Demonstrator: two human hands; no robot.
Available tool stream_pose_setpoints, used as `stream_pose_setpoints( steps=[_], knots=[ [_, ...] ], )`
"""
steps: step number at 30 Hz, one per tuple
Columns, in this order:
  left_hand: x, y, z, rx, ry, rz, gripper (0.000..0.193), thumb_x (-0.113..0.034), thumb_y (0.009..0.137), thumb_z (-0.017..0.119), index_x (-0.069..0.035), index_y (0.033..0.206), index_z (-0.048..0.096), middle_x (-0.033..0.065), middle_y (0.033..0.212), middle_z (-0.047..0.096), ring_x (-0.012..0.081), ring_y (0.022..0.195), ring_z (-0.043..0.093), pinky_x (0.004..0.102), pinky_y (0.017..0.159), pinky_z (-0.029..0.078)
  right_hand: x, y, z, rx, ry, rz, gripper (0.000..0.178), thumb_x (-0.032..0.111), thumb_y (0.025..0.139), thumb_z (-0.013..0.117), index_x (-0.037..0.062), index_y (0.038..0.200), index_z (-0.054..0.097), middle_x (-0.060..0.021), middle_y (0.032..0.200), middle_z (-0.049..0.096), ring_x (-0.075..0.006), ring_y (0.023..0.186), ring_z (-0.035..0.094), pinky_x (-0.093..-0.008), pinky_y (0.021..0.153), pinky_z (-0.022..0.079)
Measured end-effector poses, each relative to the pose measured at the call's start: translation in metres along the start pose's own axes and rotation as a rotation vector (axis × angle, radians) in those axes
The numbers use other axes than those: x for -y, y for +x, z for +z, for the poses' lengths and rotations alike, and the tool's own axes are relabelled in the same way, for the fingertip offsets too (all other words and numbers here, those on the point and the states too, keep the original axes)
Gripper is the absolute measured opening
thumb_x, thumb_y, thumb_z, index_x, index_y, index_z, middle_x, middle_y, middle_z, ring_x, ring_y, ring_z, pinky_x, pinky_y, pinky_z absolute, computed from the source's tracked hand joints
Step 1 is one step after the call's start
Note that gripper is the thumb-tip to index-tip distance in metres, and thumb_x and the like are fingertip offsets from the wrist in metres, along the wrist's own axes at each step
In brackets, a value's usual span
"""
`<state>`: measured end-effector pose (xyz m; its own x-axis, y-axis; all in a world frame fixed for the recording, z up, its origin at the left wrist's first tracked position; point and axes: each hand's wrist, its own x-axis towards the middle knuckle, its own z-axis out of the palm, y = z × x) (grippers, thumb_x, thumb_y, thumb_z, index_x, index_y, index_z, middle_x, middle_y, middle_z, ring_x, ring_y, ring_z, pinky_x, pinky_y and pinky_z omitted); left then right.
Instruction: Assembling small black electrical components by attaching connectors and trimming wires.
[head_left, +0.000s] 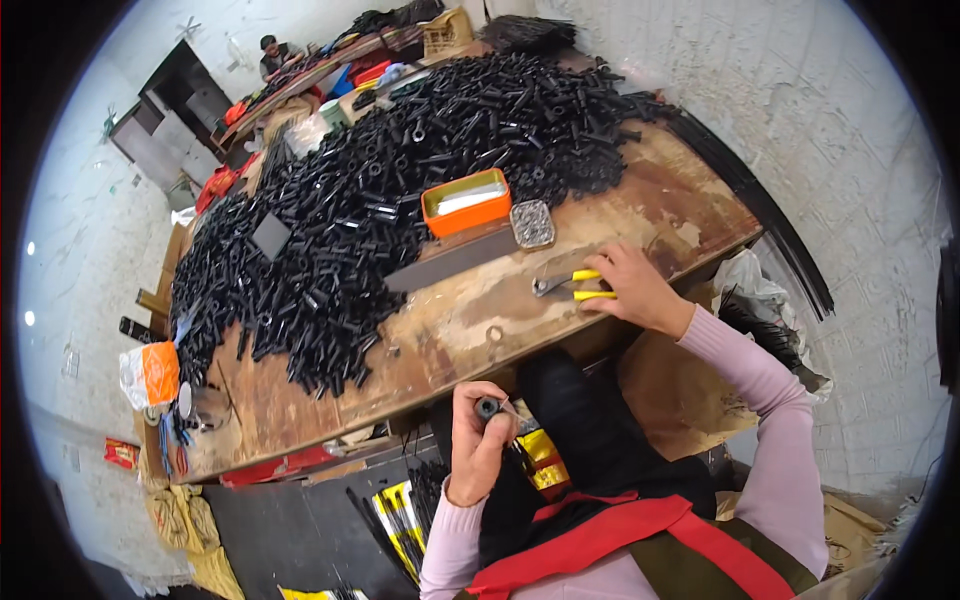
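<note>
My left hand (476, 445) is closed around a short black tubular part (487, 407), held upright in front of the table's near edge. A thin pale strand or pin sticks out beside its thumb; what it is I cannot make out. Over the wooden table, my right hand (636, 290) has its fingers on the yellow handles of a pair of pliers (553, 285). The metal jaws point left, and the handles are spread apart. A small ring (494, 334) lies on the wood to the left of the pliers.
A large heap of black tubular parts (330, 220) covers much of the table (440, 340). Near it stand an orange box (467, 203) and a small container of metal bits (532, 224). Long black strips (760, 200) hang over the right edge. Another person (280, 58) sits far back.
</note>
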<state>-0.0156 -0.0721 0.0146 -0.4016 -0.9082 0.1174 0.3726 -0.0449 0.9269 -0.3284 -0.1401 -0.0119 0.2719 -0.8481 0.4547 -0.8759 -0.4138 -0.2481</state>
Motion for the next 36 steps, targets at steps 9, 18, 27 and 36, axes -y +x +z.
stream_pose_setpoints(
  steps=[9,18,27,36],
  knots=[
    [-0.004,0.001,0.004,-0.150,-0.111,-0.124,0.020,-0.009,0.085,0.071,-0.005,0.090,0.052,0.0017,0.072,0.050,0.0097,0.058,0.042,0.0245,0.053,0.033,0.026,-0.004,-0.009,-0.200,1.072,0.447,0.028,0.028,0.094,0.060,-0.0001,0.098,0.058,-0.0090,0.096,0.059,-0.0133,0.083,0.057,-0.0290,0.073,0.046],
    [-0.010,-0.042,0.006,-0.046,0.428,0.013,0.042,-0.012,0.096,0.051,0.003,0.135,0.047,0.0006,0.080,0.051,0.0096,0.074,0.049,0.0226,0.068,0.040,0.135,-0.046,-0.062,0.296,0.498,0.063,0.040,0.012,0.091,0.059,0.0056,0.131,0.055,-0.0175,0.102,0.057,-0.0335,0.096,0.055,-0.0387,0.084,0.045],
    [-0.035,-0.090,0.002,0.060,0.431,0.082,0.051,-0.031,0.098,0.058,0.000,0.137,0.047,0.0031,0.101,0.055,0.0087,0.077,0.049,0.0224,0.070,0.041,0.193,-0.049,-0.055,0.030,0.065,-0.299,0.067,-0.006,0.072,0.059,0.0068,0.137,0.050,-0.0164,0.114,0.051,-0.0345,0.106,0.053,-0.0450,0.091,0.042],
    [-0.042,-0.111,0.005,0.055,0.411,0.104,0.045,-0.026,0.098,0.058,0.000,0.135,0.050,0.0017,0.100,0.056,0.0081,0.078,0.049,0.0211,0.069,0.040,0.208,-0.065,-0.052,0.010,0.085,-0.286,0.061,-0.003,0.077,0.066,0.0057,0.135,0.050,-0.0144,0.108,0.051,-0.0323,0.097,0.052,-0.0416,0.084,0.043]
  ],
)
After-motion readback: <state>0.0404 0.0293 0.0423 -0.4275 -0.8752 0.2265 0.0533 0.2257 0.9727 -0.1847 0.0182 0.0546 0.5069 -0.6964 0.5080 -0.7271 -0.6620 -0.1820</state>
